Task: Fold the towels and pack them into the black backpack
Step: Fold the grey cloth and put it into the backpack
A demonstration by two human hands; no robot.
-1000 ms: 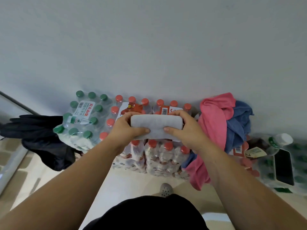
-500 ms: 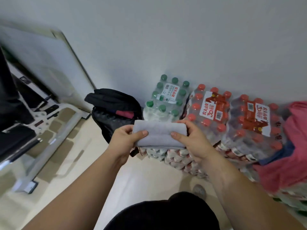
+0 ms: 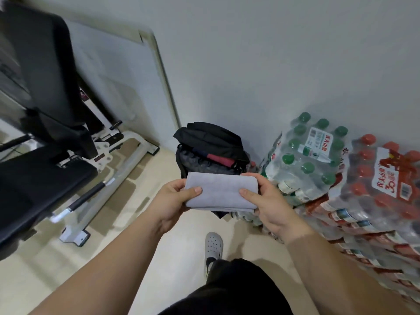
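A grey towel [image 3: 221,192], folded into a flat rectangle, is held level in front of me. My left hand [image 3: 173,201] grips its left end, thumb on top. My right hand [image 3: 268,205] grips its right end the same way. Just beyond and below the towel stands the black backpack [image 3: 211,144] on the floor against the wall, its top open, with a dark red item and a dark blue one showing inside. The towel hides the front of the backpack.
Shrink-wrapped packs of green-capped bottles [image 3: 311,155] and red-capped bottles [image 3: 375,189] are stacked right of the backpack. A black padded exercise bench on a white frame [image 3: 109,178] fills the left. A white panel [image 3: 127,87] leans on the wall. My grey shoe [image 3: 213,245] is on the pale floor.
My view has swung left: the pink and blue towels on the bottle packs have left the frame, and the backpack now sits directly behind the folded grey towel. Both hands keep their grip.
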